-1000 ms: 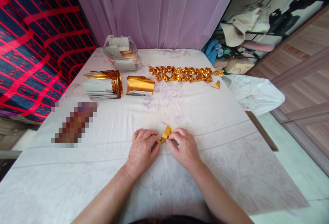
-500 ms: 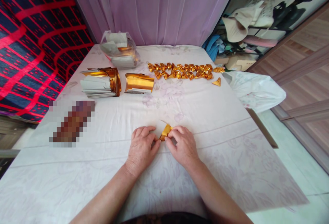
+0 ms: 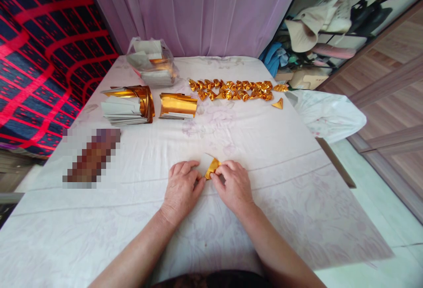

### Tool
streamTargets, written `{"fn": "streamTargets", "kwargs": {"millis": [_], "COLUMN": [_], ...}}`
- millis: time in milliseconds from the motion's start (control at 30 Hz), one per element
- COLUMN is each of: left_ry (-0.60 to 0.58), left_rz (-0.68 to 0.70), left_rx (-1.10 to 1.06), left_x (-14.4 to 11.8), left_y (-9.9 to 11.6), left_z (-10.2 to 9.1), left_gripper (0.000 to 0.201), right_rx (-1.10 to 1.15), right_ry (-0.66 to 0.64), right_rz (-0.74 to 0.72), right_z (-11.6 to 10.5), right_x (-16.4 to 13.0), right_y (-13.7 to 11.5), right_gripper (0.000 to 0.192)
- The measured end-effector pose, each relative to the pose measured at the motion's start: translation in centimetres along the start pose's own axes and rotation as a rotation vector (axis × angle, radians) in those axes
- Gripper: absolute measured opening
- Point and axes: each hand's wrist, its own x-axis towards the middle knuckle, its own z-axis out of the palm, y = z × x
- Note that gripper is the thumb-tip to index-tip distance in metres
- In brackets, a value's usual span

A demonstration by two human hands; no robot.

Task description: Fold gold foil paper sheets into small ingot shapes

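Nearby, the left hand (image 3: 181,187) and right hand (image 3: 232,185) together pinched a small gold foil piece (image 3: 212,167) low over the white tablecloth (image 3: 264,155); farther off lay two gold paper stacks (image 3: 177,105), then a row of folded gold pieces (image 3: 235,90), then a clear bag (image 3: 152,62).

Bright, even daylight with soft shadows, glare on the gold foil stacks (image 3: 178,105), edges bowed by wide-angle distortion

Glossy gold foil paper (image 3: 212,167) on matt white cloth (image 3: 264,147).
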Motion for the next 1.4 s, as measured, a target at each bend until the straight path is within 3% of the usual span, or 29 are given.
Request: {"fn": "streamTargets", "kwargs": {"millis": [1400], "left_ry": [0.015], "left_rz": [-0.018], "left_rx": [0.018], "left_x": [0.12], "left_y": [0.1], "left_z": [0.15], "left_gripper": [0.007], "right_rx": [-0.07], "right_ry": [0.008], "right_rz": [0.037], "right_z": [0.25], "right_x": [0.17], "right_y": [-0.36], "right_gripper": [0.011]}}
